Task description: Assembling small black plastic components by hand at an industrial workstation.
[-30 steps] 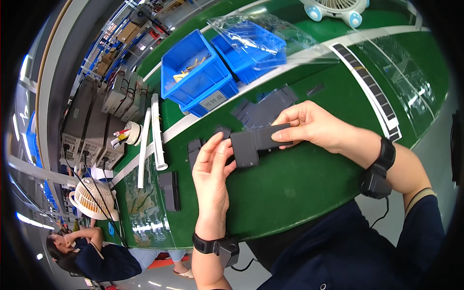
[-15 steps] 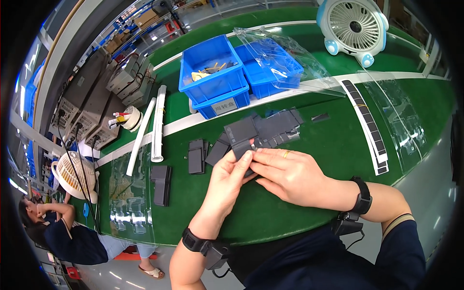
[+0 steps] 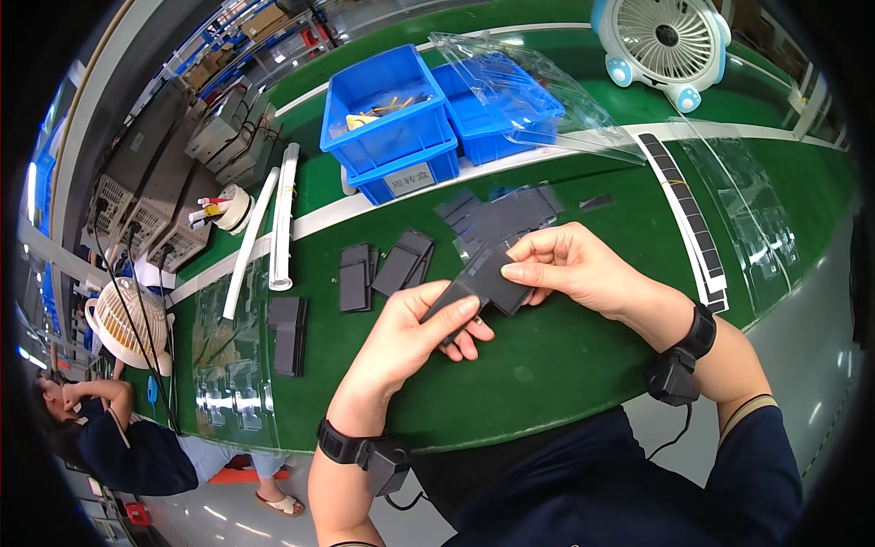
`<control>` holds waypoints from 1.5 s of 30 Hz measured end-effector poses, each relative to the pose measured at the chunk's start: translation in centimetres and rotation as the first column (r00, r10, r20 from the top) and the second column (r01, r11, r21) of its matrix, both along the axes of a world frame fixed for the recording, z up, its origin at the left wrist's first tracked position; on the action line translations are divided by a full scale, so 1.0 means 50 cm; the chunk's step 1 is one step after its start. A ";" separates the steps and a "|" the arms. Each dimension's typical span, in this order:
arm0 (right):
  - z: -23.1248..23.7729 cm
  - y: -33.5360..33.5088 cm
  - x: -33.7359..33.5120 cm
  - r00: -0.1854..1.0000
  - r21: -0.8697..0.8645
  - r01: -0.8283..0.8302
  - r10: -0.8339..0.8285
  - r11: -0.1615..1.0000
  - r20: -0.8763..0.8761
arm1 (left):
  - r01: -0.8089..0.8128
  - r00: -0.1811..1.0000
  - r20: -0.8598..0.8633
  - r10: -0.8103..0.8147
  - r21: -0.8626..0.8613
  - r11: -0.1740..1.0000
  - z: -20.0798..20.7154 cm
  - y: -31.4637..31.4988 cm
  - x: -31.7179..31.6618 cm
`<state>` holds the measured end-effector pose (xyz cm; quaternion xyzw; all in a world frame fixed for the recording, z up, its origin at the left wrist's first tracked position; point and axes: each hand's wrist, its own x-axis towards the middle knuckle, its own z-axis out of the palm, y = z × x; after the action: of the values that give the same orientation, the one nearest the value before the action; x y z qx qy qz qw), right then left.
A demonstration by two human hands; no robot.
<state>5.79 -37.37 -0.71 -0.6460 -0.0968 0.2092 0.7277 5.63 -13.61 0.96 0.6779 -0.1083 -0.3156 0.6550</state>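
Held up between my two hands is a flat black L-shaped block (image 3: 499,290) that looks like a thin battery pack. My left hand (image 3: 410,333) grips its near left end, thumb on top and fingers curled underneath. My right hand (image 3: 579,273) pinches its far right side between thumb and fingers. Just beyond lies a spread of thin dark pieces (image 3: 515,214) with clear film edges. Similar black blocks sit to the left: a pair (image 3: 355,278), a small fanned stack (image 3: 404,262) and another stack (image 3: 290,335).
Blue bins (image 3: 392,114) stand at the back, a clear plastic sheet (image 3: 547,100) leaning over one. Right lies a strip of black labels (image 3: 684,214) beside clear trays (image 3: 743,214). White rolls (image 3: 284,219), a clear tray (image 3: 232,365) and a seated person (image 3: 137,447) are left. A fan (image 3: 665,41) stands behind.
My hands have moved apart along the block and the right one has shifted to its far side. The block is now turned and seen more fully. The view has tilted slightly.
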 end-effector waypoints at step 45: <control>0.009 0.008 -0.007 0.995 0.049 0.097 -0.098 0.994 0.008 | -0.290 0.956 0.014 0.294 -0.116 0.950 -0.039 0.028 0.029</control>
<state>5.43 -36.99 -0.26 -0.6331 -0.0741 0.1675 0.7521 7.09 -12.20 -0.98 0.6532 -0.0348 -0.1980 0.7300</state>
